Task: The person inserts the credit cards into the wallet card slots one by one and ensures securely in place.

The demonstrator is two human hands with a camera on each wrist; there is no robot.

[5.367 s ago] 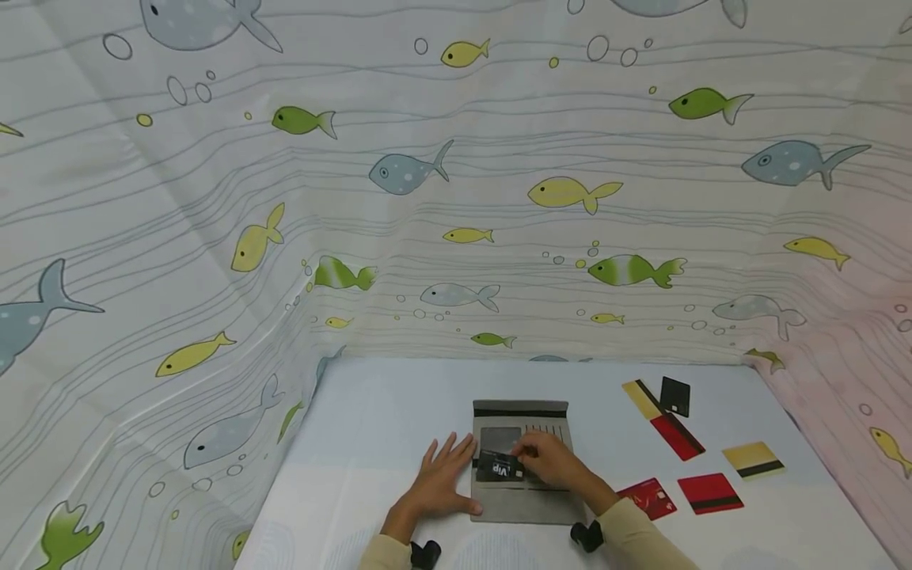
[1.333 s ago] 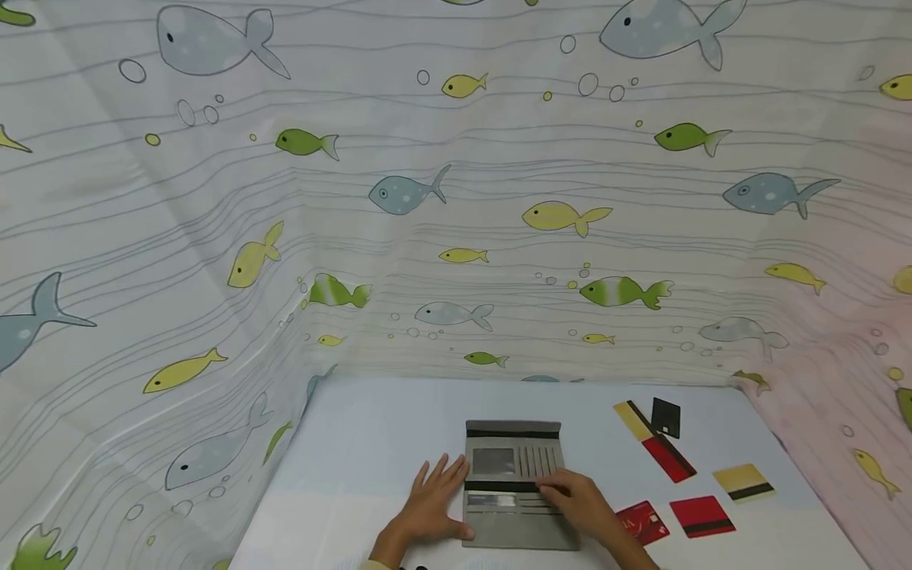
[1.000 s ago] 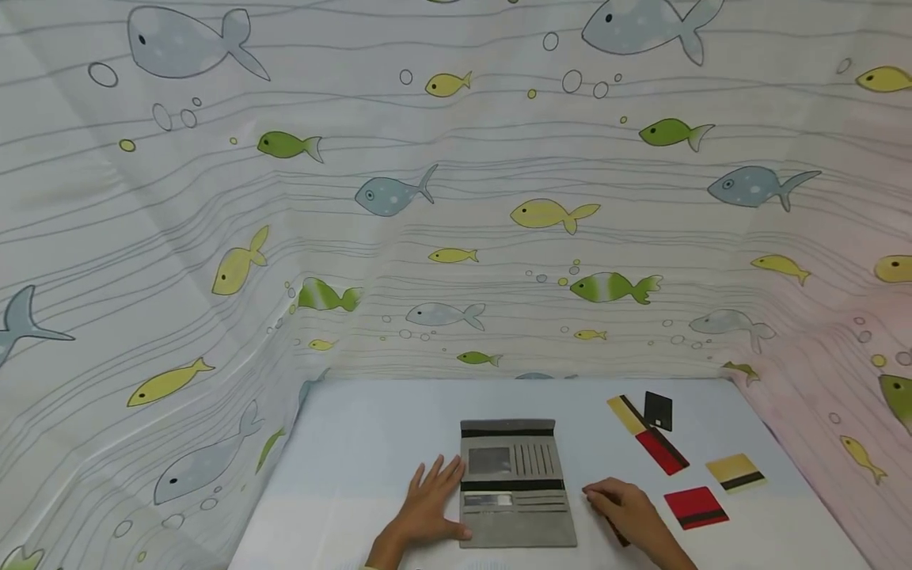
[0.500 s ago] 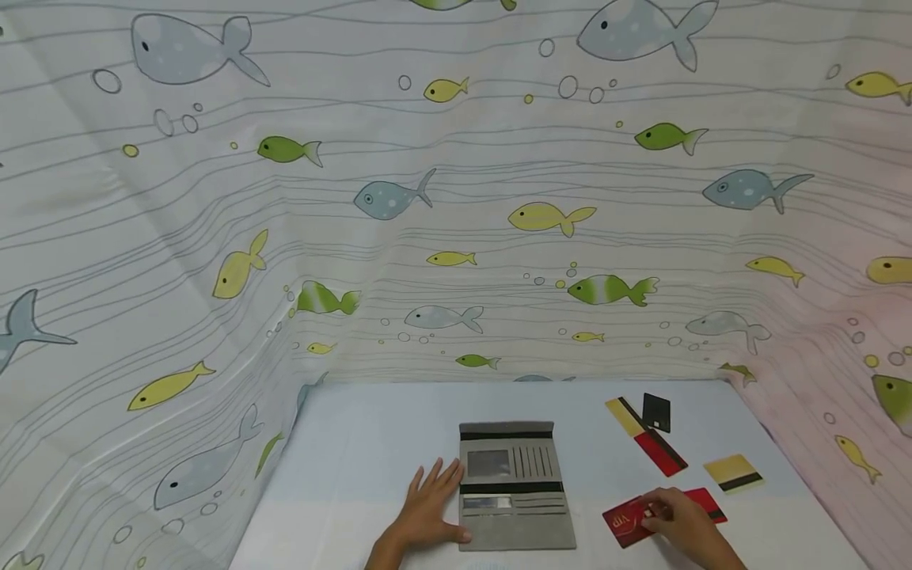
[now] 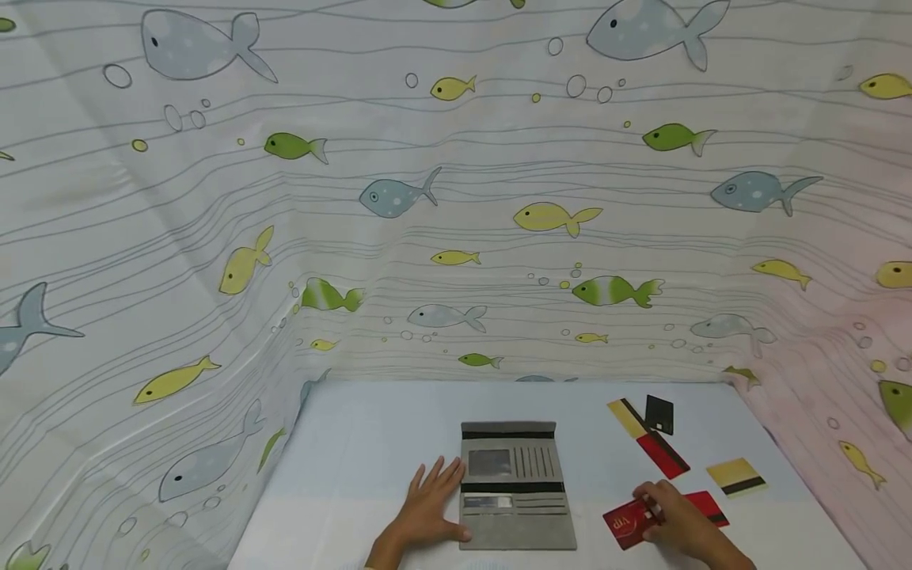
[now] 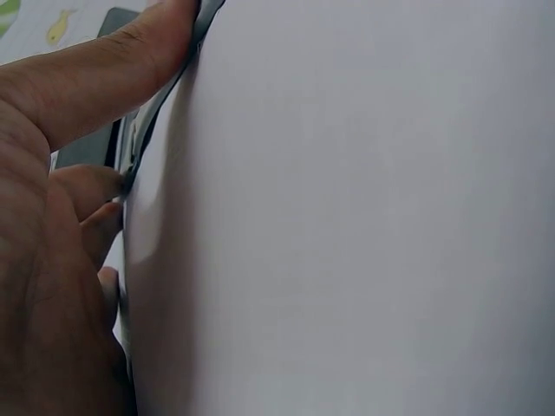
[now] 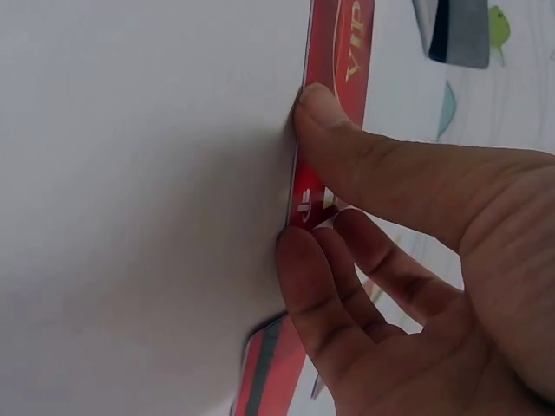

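A grey wallet (image 5: 517, 530) lies unfolded on the table, showing card slots and a window pocket. My left hand (image 5: 426, 511) rests with spread fingers at its left edge, the thumb touching its lower left corner. In the left wrist view, the thumb (image 6: 104, 78) lies over the wallet's edge. To the right of the wallet, my right hand (image 5: 673, 514) pinches a red VIP card (image 5: 624, 524) lying on the table. The right wrist view shows the thumb (image 7: 325, 113) on the card's long edge and fingertips (image 7: 299, 251) at its short end.
Partly behind my right hand lies another red card (image 5: 708, 507) with a dark stripe. Farther back are a gold card (image 5: 737, 475), a black card (image 5: 659, 414), a striped gold card (image 5: 625, 416) and a striped red card (image 5: 664, 455). A fish-print curtain (image 5: 456, 237) surrounds the table.
Earlier my right hand held a black VIP card over the wallet; that card is no longer seen there. The hand has since moved right to the red VIP card. My left hand stays at the wallet.
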